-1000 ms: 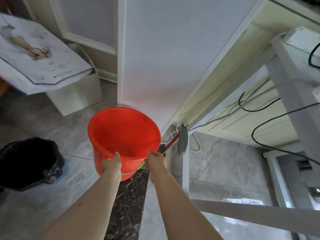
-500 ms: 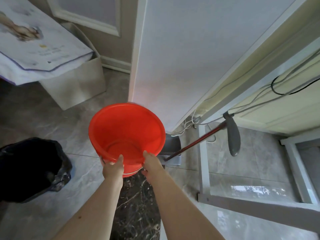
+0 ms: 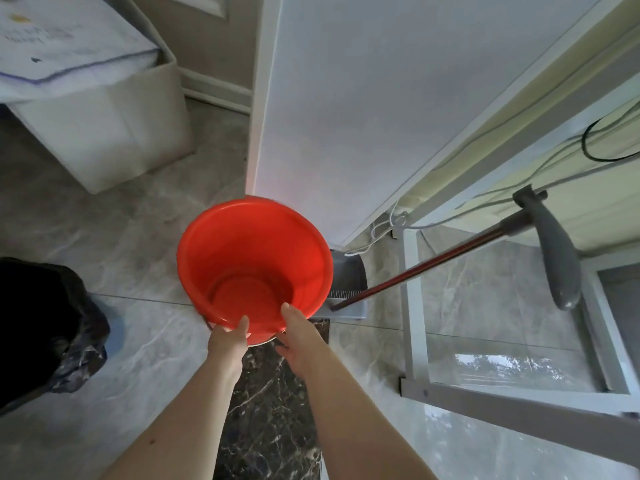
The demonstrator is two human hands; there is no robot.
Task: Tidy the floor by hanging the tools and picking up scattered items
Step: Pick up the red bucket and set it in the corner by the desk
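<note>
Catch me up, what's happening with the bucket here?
A person grips the near rim of a round red plastic bucket with both hands, left hand and right hand, thumbs over the edge. The bucket looks empty. It sits low by the white wall panel. Behind it stands a grey dustpan with a dark red metal pole and grey handle. A black bin bag sits to the left.

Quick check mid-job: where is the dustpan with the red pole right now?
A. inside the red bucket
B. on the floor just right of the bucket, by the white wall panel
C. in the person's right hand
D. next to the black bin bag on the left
B. The dustpan sits on the floor right of the red bucket, at the foot of the white wall panel; both the left hand and right hand grip the bucket's rim.
</note>
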